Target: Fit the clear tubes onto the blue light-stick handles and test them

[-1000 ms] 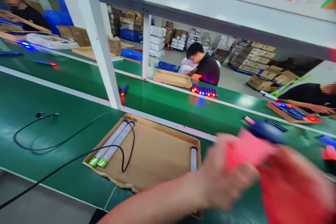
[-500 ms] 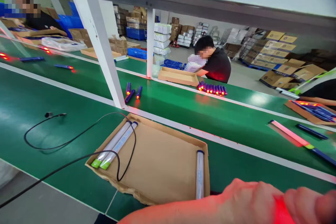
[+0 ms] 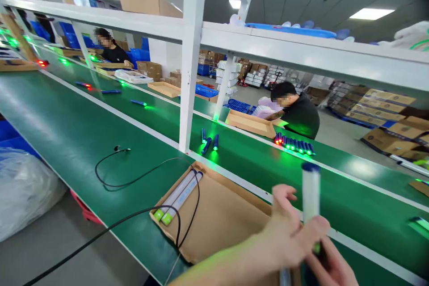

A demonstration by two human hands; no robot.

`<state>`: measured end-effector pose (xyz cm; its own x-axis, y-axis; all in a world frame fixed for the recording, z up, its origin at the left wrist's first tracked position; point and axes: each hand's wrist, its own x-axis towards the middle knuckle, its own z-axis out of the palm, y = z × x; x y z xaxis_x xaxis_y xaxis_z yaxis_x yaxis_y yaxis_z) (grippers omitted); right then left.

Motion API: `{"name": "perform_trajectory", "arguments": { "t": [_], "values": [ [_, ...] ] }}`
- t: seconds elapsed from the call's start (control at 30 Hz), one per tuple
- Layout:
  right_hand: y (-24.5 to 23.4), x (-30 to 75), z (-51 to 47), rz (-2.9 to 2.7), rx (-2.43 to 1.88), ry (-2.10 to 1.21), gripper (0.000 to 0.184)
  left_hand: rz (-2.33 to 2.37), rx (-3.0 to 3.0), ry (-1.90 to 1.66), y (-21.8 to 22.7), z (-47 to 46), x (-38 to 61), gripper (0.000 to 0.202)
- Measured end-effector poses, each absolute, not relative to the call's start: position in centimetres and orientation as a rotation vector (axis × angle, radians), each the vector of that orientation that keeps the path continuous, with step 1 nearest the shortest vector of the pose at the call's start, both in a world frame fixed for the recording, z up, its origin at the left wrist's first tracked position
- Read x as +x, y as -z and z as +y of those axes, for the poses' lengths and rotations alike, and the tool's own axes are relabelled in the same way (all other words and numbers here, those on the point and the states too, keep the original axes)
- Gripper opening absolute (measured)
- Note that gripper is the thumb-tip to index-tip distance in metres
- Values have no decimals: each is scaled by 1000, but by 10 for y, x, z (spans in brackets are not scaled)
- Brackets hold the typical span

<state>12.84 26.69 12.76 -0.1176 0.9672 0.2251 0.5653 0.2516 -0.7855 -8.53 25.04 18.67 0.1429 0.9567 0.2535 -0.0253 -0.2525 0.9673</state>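
Observation:
A light baton (image 3: 311,192) with a whitish tube and dark blue end cap stands nearly upright at the lower right. My right hand (image 3: 335,261) is closed around its dark lower end, partly hidden behind my left hand. My left hand (image 3: 288,230) is beside the tube, fingers raised and apart, its thumb crossing in front of the lower tube; whether the thumb presses on it is unclear. Below my left forearm lies a shallow cardboard tray (image 3: 228,228). Two batons (image 3: 182,196) with green ends lie along its left side. Another tube (image 3: 285,277) is mostly hidden under my wrist.
A black cable (image 3: 134,214) loops over the green bench and tray. A white post (image 3: 191,62) rises behind the tray. Several lit blue batons (image 3: 298,145) lie on the green belt beyond. A co-worker (image 3: 298,109) bends over across the line. A plastic bag (image 3: 27,192) sits at left.
The view has swung up and to the left. The baton now stands upright between my hands, and both hands show. Many lights have turned from red to green.

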Motion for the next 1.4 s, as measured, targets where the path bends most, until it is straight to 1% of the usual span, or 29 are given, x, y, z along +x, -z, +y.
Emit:
{"name": "perform_trajectory", "arguments": {
  "t": [0.03, 0.07, 0.1, 0.17, 0.2, 0.27, 0.37, 0.43, 0.53, 0.6, 0.63, 0.67, 0.8, 0.93, 1.0, 1.03, 1.07, 1.13, 1.2, 1.23, 1.27, 1.33, 1.4],
  "values": [
    [-126, 125, 293, -1852, -1479, -603, 56, 1073, 1536, -1295, -185, 258, -109, 81],
    [-124, 121, 324, -1900, -1557, -542, 56, 1185, 1670, -1205, -183, 263, -134, 77],
    [-123, 119, 357, -1898, -1639, -479, 50, 1304, 1827, -1021, -180, 266, -161, 64],
    [-120, 116, 420, -1894, -1852, -411, 31, 1530, 2103, -509, -176, 262, -218, 38],
    [-118, 117, 446, -1888, -1957, -393, 23, 1600, 2113, -437, -175, 255, -246, 30],
    [-111, 120, 482, -1878, -2144, -372, 17, 1811, 2165, -335, -178, 236, -303, 26],
    [-102, 118, 502, -1834, -2351, -333, 11, 2154, 2143, -161, -187, 205, -379, 18],
    [-98, 102, 506, -1805, -2410, -279, 16, 2307, 2080, -146, -191, 189, -412, 17],
    [-95, 45, 517, -1920, -2242, -255, 28, 2345, 2046, -318, -186, 183, -412, 21],
    [-92, -7, 531, -2068, -2013, -321, 27, 2187, 2083, -437, -175, 193, -380, 25],
    [-90, -34, 539, -2118, -1919, -357, 25, 2094, 2103, -433, -167, 200, -359, 27],
    [-88, -58, 548, -2149, -1846, -389, 26, 2078, 2099, -353, -159, 208, -338, 29],
    [-84, -116, 577, -2132, -1806, -490, 32, 2444, 1957, 68, -126, 237, -290, 41],
    [-94, -107, 579, -2088, -1870, -728, 35, 2423, 1883, 157, -117, 249, -299, 49],
    [-105, -86, 569, -2055, -1880, -894, 30, 2351, 1851, 26, -125, 249, -303, 41],
    [-112, -73, 562, -2030, -1875, -968, 28, 2310, 1863, -122, -132, 249, -302, 34],
    [-119, -58, 551, -2001, -1860, -1032, 27, 2250, 1878, -325, -139, 249, -298, 30],
    [-137, -24, 524, -1942, -1794, -1123, 27, 2049, 1785, -821, -154, 253, -285, 31],
    [-155, 10, 489, -1903, -1679, -1180, 32, 1716, 1405, -1255, -169, 262, -266, 32],
    [-163, 26, 469, -1889, -1618, -1193, 35, 1508, 1143, -1390, -176, 269, -256, 32],
    [-170, 41, 448, -1877, -1565, -1190, 41, 1298, 868, -1470, -183, 276, -247, 29],
    [-182, 63, 404, -1860, -1494, -1142, 54, 925, 385, -1519, -196, 290, -230, 21],
    [-193, 75, 361, -1861, -1490, -1038, 57, 717, 121, -1502, -207, 299, -217, 14]
  ]
}}
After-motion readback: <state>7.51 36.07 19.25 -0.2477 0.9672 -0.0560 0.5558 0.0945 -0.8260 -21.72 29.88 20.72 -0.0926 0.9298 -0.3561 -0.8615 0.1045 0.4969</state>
